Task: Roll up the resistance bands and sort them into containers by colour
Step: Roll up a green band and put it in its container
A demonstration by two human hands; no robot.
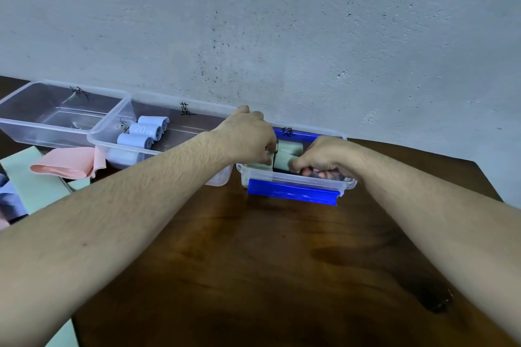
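Both my hands reach into the right clear container with blue latches [293,193]. My left hand [248,135] and my right hand [324,158] both grip a rolled pale green band [283,160] with a black tie around it, held just inside the container. Another green roll [291,147] lies behind it. The middle clear container [112,135] holds several rolled light blue bands [141,132]. The far-left clear container [42,118] holds nothing I can see. An unrolled pink band [67,165] and flat green bands [31,177] lie at the left of the table.
The containers stand in a row against a grey concrete wall [282,22]. The brown wooden table [267,262] stretches toward me, its right edge near the frame's right side. A lavender band [8,200] lies at the far left edge.
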